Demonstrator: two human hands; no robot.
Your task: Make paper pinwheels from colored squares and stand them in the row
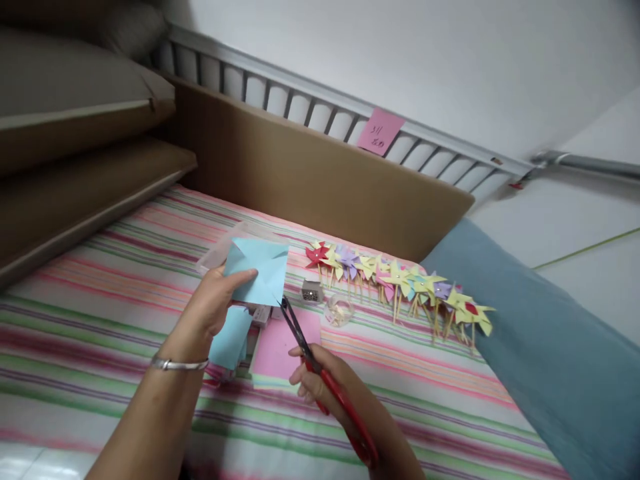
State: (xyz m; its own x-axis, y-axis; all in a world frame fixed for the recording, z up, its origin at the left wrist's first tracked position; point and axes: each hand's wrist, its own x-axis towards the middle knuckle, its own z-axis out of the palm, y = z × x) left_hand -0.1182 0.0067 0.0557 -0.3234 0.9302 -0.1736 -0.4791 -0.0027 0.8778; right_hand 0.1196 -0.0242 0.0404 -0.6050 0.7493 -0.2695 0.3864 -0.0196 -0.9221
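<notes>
Between the thumb and fingers of my left hand (220,293) is a square of light blue paper (263,263), with slits running in from its corners. My right hand (325,380) is closed round the red handles of a pair of scissors (300,337). Their dark blades point up at the paper's lower right corner, slightly apart there. Below the paper lie a stack of blue paper squares (227,343) and a stack with a pink sheet (285,347) on top. The fingers behind the blue square are hidden.
Right of the stacks stand a small box of beads (312,292) and a clear round dish (339,311). A row of paper pinwheels (397,279) on sticks extends rightward. A clear plastic tray (213,257) sits behind my left hand. A brown board (310,173) rises at the back of the striped cloth (125,320).
</notes>
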